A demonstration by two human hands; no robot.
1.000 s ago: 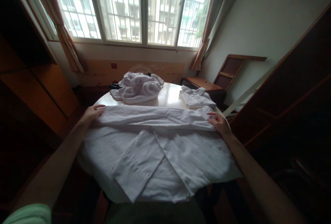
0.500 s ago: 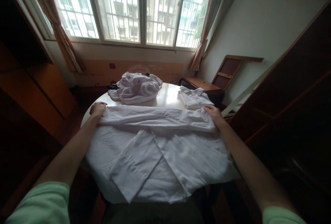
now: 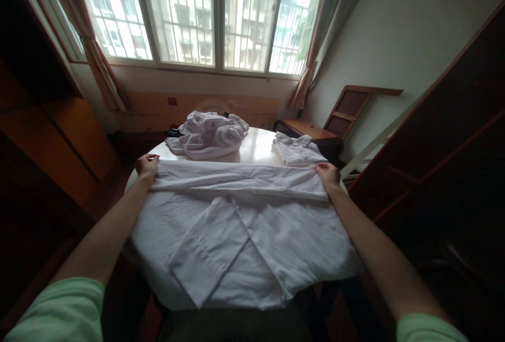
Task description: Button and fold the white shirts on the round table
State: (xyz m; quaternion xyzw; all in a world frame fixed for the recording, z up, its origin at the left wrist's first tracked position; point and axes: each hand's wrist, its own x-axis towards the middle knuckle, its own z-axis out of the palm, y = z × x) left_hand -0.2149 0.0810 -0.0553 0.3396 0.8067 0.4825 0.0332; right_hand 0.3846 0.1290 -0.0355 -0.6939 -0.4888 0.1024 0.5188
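Note:
A white garment, which looks like a long-sleeved shirt, lies spread over the near part of the round table and hangs past its front edge. Its far side is turned over into a flat band running left to right. My left hand pinches the band's left end, and my right hand pinches the right end, so the cloth stretches between them. One sleeve lies slantwise across the middle of the garment.
On the white table, a crumpled heap of white clothes stands at the back left. A folded white shirt lies at the back right, close beyond my right hand. A wooden chair stands behind the table.
The band of cloth looks straighter and tauter between my hands. My left hand has shifted slightly left, my right hand slightly right.

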